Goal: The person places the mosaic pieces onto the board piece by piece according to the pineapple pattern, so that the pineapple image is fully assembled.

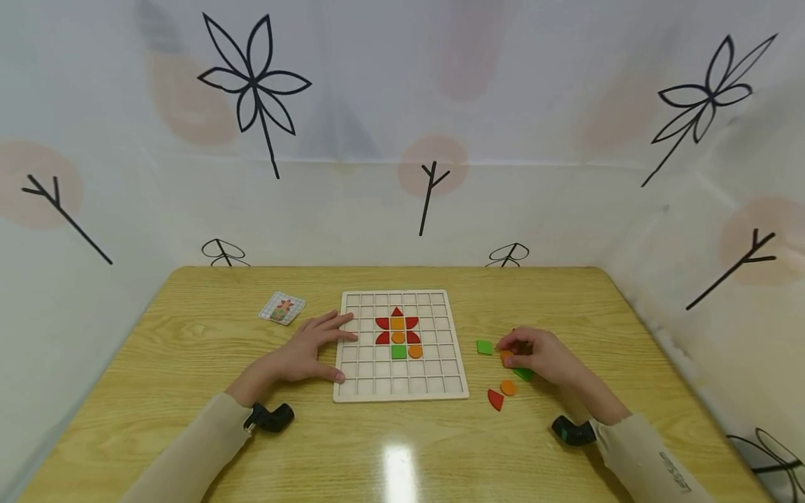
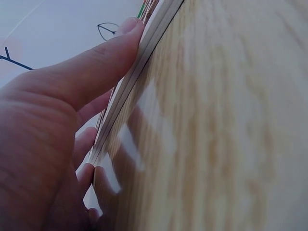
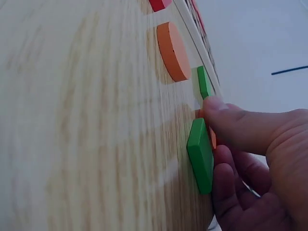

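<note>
My left hand (image 1: 306, 353) lies at the left edge of the white grid board (image 1: 371, 385), fingers spread, with thumb and fingertips on its rim. On the board, red pieces surround an orange square (image 1: 397, 323) and an orange disc (image 1: 398, 337); below these sit a green square (image 1: 399, 352) and another orange disc (image 1: 415, 352). Right of the board, my right hand (image 1: 542, 355) pinches an orange piece (image 1: 506, 358) between thumb and fingers, low among the loose pieces. A green piece (image 3: 199, 156) lies right by the fingers, partly under the hand in the head view.
Near the right hand lie a green square (image 1: 484, 347), an orange disc (image 1: 508, 388) and a red quarter-round piece (image 1: 495, 399). A picture card (image 1: 282, 308) lies left of the board on the wooden table (image 1: 283, 464). Patterned cloth (image 1: 352, 209) stands around the table.
</note>
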Action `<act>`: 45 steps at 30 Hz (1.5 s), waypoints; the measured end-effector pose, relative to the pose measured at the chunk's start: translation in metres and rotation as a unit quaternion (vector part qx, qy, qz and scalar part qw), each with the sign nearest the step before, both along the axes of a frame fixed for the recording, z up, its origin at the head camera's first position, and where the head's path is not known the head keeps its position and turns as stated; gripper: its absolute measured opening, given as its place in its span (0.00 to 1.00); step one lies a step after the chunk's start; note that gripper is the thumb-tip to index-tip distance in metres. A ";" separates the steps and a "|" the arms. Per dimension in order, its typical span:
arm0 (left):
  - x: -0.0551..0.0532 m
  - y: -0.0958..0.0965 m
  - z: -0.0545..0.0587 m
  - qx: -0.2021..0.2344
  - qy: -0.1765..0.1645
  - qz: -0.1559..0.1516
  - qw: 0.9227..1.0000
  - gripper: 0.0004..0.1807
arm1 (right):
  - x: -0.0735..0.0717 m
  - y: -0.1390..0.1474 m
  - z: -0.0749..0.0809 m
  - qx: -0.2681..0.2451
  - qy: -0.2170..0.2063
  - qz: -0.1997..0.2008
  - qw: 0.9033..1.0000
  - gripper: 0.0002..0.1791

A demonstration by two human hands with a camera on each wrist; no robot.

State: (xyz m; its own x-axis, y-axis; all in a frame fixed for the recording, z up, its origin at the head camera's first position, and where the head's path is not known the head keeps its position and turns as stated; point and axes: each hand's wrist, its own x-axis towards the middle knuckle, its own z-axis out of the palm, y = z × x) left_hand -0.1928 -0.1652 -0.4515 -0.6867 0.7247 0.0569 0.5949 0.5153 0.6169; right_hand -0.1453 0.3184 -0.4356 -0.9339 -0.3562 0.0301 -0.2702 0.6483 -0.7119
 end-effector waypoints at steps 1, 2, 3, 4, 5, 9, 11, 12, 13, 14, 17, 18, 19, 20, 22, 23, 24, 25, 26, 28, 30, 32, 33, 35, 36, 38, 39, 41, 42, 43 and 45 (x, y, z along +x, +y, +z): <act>0.000 0.000 0.000 0.000 0.000 0.001 1.000 0.39 | 0.000 0.000 0.000 -0.003 0.002 0.003 1.000 0.10; 0.000 -0.001 -0.001 0.000 0.000 0.001 1.000 0.39 | 0.000 0.000 0.000 -0.004 0.003 0.007 1.000 0.11; 0.001 -0.001 -0.001 0.000 0.000 0.003 1.000 0.39 | 0.000 -0.001 0.001 -0.005 0.004 0.008 1.000 0.10; 0.001 -0.001 -0.001 0.001 0.000 0.004 1.000 0.39 | 0.000 -0.001 0.001 -0.005 0.004 0.009 1.000 0.10; 0.001 -0.001 -0.002 0.002 0.001 0.004 1.000 0.39 | 0.000 -0.001 0.002 -0.006 0.005 0.009 1.000 0.10; 0.000 0.000 -0.003 0.004 0.004 0.004 1.000 0.39 | -0.001 -0.001 0.002 -0.010 0.003 0.012 1.000 0.11; 0.000 0.000 -0.002 0.006 0.005 0.002 1.000 0.39 | -0.001 -0.001 0.002 -0.009 0.003 0.009 1.000 0.12; 0.000 0.000 -0.001 0.006 0.006 0.001 1.000 0.39 | -0.001 0.000 0.002 -0.008 0.004 0.005 1.000 0.12; 0.000 0.000 -0.001 0.006 0.006 0.000 1.000 0.39 | -0.001 -0.001 0.001 -0.005 0.003 0.000 1.000 0.11; -0.001 0.000 -0.001 0.005 0.007 -0.001 1.000 0.39 | -0.001 -0.001 0.001 -0.003 0.002 -0.005 1.000 0.11; -0.002 0.000 -0.001 0.002 0.006 -0.003 1.000 0.39 | -0.001 -0.001 0.001 0.005 -0.004 -0.024 1.000 0.10; -0.002 0.000 -0.001 0.002 0.005 -0.003 1.000 0.39 | -0.001 -0.001 0.002 0.009 -0.005 -0.029 1.000 0.10; -0.002 0.000 -0.001 0.002 0.004 -0.003 1.000 0.39 | -0.001 -0.001 0.002 0.009 -0.009 -0.036 0.999 0.10; -0.002 0.000 -0.001 0.002 0.003 -0.003 1.000 0.39 | -0.001 -0.002 0.003 0.009 -0.011 -0.043 0.999 0.10; -0.001 0.000 0.000 0.003 0.003 -0.004 1.000 0.38 | -0.001 -0.004 0.005 0.013 -0.009 -0.052 0.999 0.10; -0.001 0.000 -0.001 0.004 0.004 -0.005 1.000 0.38 | -0.001 -0.005 0.006 0.013 -0.007 -0.056 0.998 0.10; -0.001 0.000 0.000 0.006 0.005 -0.005 1.000 0.38 | 0.000 -0.007 0.007 0.012 -0.002 -0.055 0.998 0.10; -0.001 0.000 0.000 0.008 0.005 -0.006 1.000 0.38 | 0.000 -0.009 0.007 0.010 0.002 -0.057 0.998 0.10; -0.001 0.000 0.000 0.009 0.005 -0.006 1.000 0.38 | 0.001 -0.011 0.007 0.010 0.008 -0.058 0.998 0.11; 0.000 0.000 0.001 0.011 0.006 -0.006 1.000 0.38 | 0.002 -0.016 0.008 0.003 0.019 -0.057 0.998 0.11; 0.000 0.001 0.001 0.011 0.003 -0.005 1.000 0.38 | 0.002 -0.022 0.007 -0.009 0.026 -0.060 0.998 0.11; 0.000 0.000 0.001 0.009 0.001 -0.003 1.000 0.38 | 0.003 -0.029 0.006 -0.023 0.028 -0.063 0.997 0.10; 0.000 0.000 0.001 0.008 0.000 -0.002 1.000 0.38 | 0.003 -0.032 0.006 -0.029 0.030 -0.062 0.997 0.10; -0.001 0.000 0.000 0.007 -0.001 -0.003 1.000 0.38 | 0.003 -0.040 0.005 -0.043 0.034 -0.059 0.997 0.11; -0.001 0.000 0.000 0.006 -0.001 -0.003 1.000 0.38 | 0.002 -0.044 0.004 -0.050 0.034 -0.054 0.997 0.12; -0.001 0.000 -0.001 0.005 0.002 -0.003 1.000 0.39 | 0.002 -0.051 0.004 -0.061 0.031 -0.044 0.997 0.14; -0.002 0.000 -0.001 0.004 0.004 -0.004 1.000 0.39 | 0.001 -0.055 0.003 -0.066 0.029 -0.041 0.997 0.15; -0.002 0.000 -0.002 0.003 0.007 -0.005 1.000 0.39 | 0.001 -0.063 0.002 -0.072 0.020 -0.034 0.997 0.16; -0.002 0.000 -0.002 0.003 0.007 -0.004 1.000 0.39 | 0.001 -0.067 0.002 -0.073 0.018 -0.028 0.997 0.16; -0.002 0.000 -0.002 0.003 0.008 -0.004 1.000 0.39 | 0.000 -0.071 0.002 -0.075 0.013 -0.025 0.997 0.16; -0.002 -0.001 -0.002 0.004 0.007 -0.004 1.000 0.39 | -0.001 -0.080 0.000 -0.081 0.008 -0.020 0.996 0.16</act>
State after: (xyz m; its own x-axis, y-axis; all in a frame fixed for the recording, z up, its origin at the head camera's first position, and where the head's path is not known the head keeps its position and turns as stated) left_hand -0.1953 -0.1658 -0.4535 -0.6804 0.7294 0.0718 0.6074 0.5064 0.6121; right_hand -0.1462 0.2386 -0.4360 -0.9463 -0.3077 0.0987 -0.2580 0.5356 -0.8041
